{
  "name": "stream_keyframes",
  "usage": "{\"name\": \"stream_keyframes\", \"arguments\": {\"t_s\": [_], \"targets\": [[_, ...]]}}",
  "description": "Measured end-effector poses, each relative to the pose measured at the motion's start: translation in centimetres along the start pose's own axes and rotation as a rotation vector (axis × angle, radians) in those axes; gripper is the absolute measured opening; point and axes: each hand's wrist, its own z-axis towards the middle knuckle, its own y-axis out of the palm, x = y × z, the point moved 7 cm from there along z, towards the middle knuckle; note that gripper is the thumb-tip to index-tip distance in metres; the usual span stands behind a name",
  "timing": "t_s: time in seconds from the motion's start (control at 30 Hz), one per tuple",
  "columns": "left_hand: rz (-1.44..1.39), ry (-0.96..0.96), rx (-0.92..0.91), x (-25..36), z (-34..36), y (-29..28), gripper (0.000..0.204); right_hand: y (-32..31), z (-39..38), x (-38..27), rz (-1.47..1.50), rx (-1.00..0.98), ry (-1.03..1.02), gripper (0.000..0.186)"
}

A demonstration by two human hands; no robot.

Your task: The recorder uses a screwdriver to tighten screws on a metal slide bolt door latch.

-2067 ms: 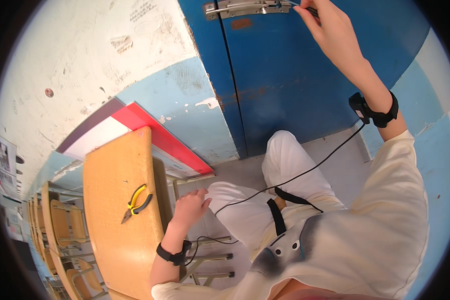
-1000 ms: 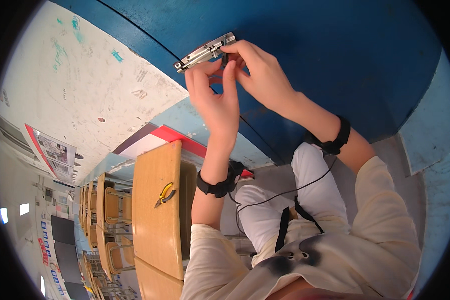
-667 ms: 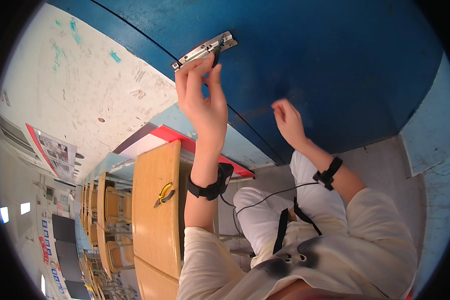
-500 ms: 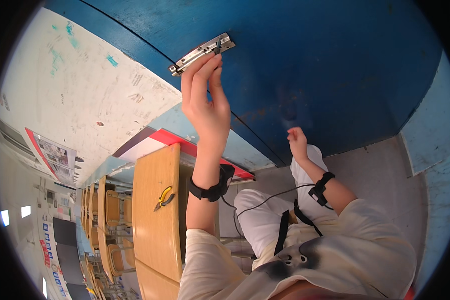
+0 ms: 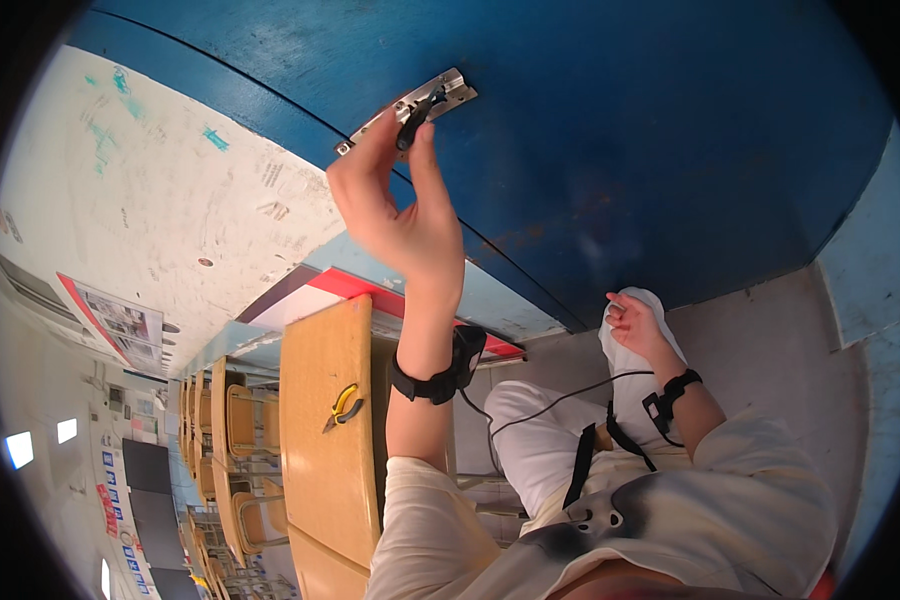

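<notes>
A silver metal slide bolt [image 5: 458, 88] is fixed across the seam of a blue door [image 5: 670, 150]. My left hand [image 5: 400, 200] is raised to it, thumb and fingers closed around a short black piece [image 5: 413, 128] that leans against the bolt. The upper end of this piece meets the metal; whether it is attached there I cannot tell. Lower down to the right, my right hand [image 5: 638, 322] hangs near my knee with fingers loosely bent and apart, nothing in them.
Yellow-handled pliers [image 5: 343, 408] lie on a wooden desk [image 5: 320, 480] at my left. Chairs [image 5: 242, 420] stand beyond it. A scuffed white wall [image 5: 200, 190] adjoins the door. Black wrist straps [image 5: 435, 375] trail a cable [image 5: 550, 408] across my lap.
My left hand has turned and its fingers have shifted, showing the black piece that they mostly hid. My right hand has dropped slightly and its fingers have loosened.
</notes>
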Motion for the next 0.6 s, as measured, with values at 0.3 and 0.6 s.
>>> {"name": "stream_keyframes", "arguments": {"t_s": [0.3, 0.6], "targets": [[-0.013, 0.147, 0.015, 1.2, -0.4, 0.4, 0.026, 0.4, 0.8, -0.5, 0.041, -0.037, 0.056, 0.032], [0.174, 0.435, 0.005, 2.2, 0.7, 0.2, 0.019, 0.3, 1.2, 0.4, 0.059, -0.053, 0.109, 0.033]]}}
